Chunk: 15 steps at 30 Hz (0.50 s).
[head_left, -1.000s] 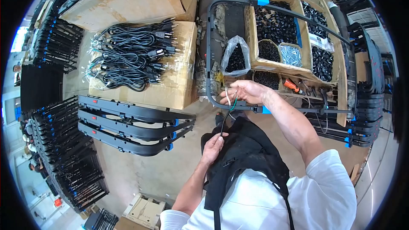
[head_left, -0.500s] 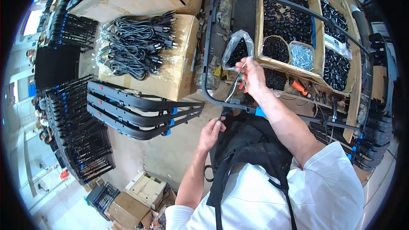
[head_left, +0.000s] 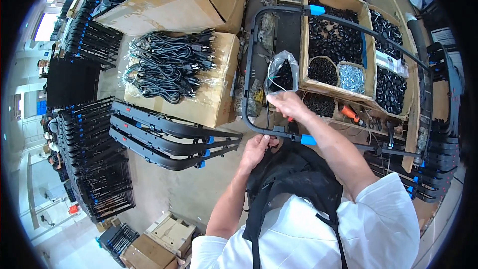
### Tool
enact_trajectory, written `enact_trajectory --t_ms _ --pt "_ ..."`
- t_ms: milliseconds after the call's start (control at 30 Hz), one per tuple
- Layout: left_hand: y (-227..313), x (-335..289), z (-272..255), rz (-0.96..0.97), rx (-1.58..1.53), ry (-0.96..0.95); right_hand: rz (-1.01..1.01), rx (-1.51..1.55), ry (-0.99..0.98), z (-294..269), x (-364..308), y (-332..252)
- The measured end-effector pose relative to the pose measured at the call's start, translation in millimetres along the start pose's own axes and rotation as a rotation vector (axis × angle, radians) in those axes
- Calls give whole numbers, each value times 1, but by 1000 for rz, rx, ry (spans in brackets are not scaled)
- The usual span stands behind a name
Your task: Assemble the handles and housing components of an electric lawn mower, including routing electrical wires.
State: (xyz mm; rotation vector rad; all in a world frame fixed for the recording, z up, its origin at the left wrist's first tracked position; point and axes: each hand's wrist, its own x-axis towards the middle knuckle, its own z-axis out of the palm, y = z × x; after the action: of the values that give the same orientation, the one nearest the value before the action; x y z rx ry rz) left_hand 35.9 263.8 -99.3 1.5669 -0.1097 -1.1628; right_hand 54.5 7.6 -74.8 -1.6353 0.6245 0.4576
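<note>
A black tubular frame (head_left: 251, 55) with rounded corners lies across the work area in front of me. My right hand (head_left: 290, 105) is closed in a pinch on a thin cable (head_left: 268, 115), above the frame's near left corner. White and green wire ends (head_left: 275, 80) stick out beyond its fingers. The black part of the cable runs down toward the frame's near tube. At that tube, my left hand (head_left: 256, 152) has its fingers pressed together around the black cable, touching or nearly touching the frame; its grip is partly hidden. Blue clips (head_left: 308, 140) sit on the frame.
Bundled black power cords (head_left: 167, 65) lie on a cardboard box (head_left: 219, 87) at left. Black curved frames (head_left: 159, 139) are stacked below. Right, a wooden tray (head_left: 304, 30) holds black parts and screws (head_left: 352, 77); a plastic bag (head_left: 284, 72) and an orange-handled tool (head_left: 350, 113) are near.
My right hand has moved down and slightly left, and the wire ends now point up and away from it. My left hand has shifted right, up to the frame's near tube.
</note>
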Motion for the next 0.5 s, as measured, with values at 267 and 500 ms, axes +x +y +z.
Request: enact_trajectory --t_ms 267,500 --pt "-3 11 -15 186 227 -188 -205 -182 193 36 30 -28" --pt "-14 13 -19 57 -256 -142 -260 -213 333 34 32 -24"
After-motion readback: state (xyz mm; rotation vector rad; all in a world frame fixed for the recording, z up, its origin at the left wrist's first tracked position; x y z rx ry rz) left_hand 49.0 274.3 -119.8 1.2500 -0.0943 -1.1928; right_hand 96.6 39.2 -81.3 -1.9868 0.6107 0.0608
